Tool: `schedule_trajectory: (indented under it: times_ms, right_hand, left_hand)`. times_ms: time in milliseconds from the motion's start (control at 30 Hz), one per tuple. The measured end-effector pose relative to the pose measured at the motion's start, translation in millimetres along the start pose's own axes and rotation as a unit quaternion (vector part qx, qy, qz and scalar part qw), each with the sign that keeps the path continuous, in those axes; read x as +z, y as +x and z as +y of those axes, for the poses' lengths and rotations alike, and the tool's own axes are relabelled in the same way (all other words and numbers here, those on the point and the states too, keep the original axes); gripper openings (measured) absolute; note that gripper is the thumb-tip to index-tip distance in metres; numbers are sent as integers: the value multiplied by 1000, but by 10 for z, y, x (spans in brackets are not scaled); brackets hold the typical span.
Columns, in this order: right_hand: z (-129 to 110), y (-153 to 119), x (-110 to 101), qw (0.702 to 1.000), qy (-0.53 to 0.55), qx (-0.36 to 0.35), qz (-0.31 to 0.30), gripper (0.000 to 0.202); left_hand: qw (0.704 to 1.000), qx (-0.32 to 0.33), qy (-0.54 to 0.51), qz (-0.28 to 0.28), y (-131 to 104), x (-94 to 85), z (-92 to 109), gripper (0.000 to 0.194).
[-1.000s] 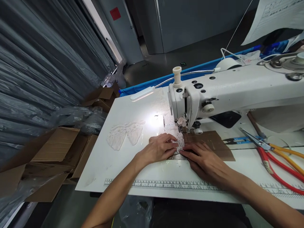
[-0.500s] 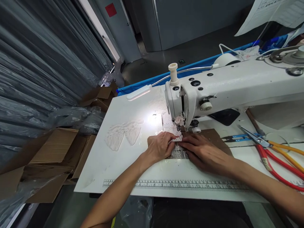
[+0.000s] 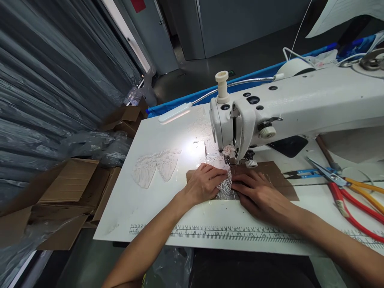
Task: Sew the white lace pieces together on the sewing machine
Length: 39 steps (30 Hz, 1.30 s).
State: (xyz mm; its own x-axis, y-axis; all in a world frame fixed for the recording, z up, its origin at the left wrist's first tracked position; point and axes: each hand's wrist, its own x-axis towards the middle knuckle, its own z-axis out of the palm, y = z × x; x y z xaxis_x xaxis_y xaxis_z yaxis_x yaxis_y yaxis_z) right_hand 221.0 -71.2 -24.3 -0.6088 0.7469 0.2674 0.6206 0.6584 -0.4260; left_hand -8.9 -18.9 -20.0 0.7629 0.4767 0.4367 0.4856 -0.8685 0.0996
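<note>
White lace fabric (image 3: 225, 187) lies under the needle area of a white sewing machine (image 3: 288, 104), on a brown patch of the table. My left hand (image 3: 204, 184) rests on the lace's left side, its fingertips pressed together on the fabric near the presser foot. On the right edge of the lace, my right hand (image 3: 259, 192) lies palm down with fingers extended over the brown sheet (image 3: 279, 180). A pink fabric flower (image 3: 229, 151) hangs on the machine head by the needle. Two joined white lace pieces (image 3: 156, 168) lie flat to the left.
Red-handled scissors (image 3: 345, 208), orange-handled scissors (image 3: 363, 190) and blue snips (image 3: 306, 173) lie at the right. A printed ruler (image 3: 222, 233) runs along the front edge. A lamp (image 3: 175, 113) stands behind; cardboard boxes (image 3: 69, 182) are at the left.
The view has shifted slightly. The lace between my hands, folded up at my left fingertips before, now lies flatter and shows more of its surface. My right fingers have moved slightly off it.
</note>
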Motion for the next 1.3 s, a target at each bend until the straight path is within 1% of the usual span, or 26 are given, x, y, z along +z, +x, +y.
schedule_trajectory:
  times_ms: [67,167,200,267,367,433,567,700,833,1000,1100,1300]
  right_hand:
    - [56,42,-65,1000,25,-7,-9,33]
    - [186,176,-194,998,65,-9,-26,30]
    - [225,231,-229,998,61,-1,-30,31]
    - [279,327,-266,999,22,29,-39,34]
    - [297,386,-223,993,-65,76,-62,38]
    - [298,367,-163,989,-100,84,-63,39]
    - [326,288,-81,989,-128,61,-30,39]
    - [370,245,-46,985,-166,41,-11,41]
    - [419,223,-13,979,-202,17,-6,42]
    - [437,213,-17,977,-209,17,-35,41]
    - [392,219,-26,975,-216,23,-34,42]
    - [307,229,-19,972,-233,28,-7,42]
  left_hand:
    - [1000,16,9,-14,0,0,-18,34]
    - [998,55,26,-22,8,-11,-38,33]
    - [997,65,32,-21,11,-13,-41,33]
    - [996,74,41,-15,9,-11,-41,32]
    - [997,65,46,-9,-9,7,-35,30]
    - [998,54,36,-10,-22,22,-35,29]
    - [999,27,-10,-26,-21,29,-51,27]
    - [998,7,-38,-46,7,-17,-60,28]
    - [997,19,-37,-69,58,-95,-71,26]
    - [991,60,-27,-112,140,-165,-112,24]
    - [991,55,-18,-116,147,-177,-107,23]
    - [993,39,-19,-108,100,-177,-77,25]
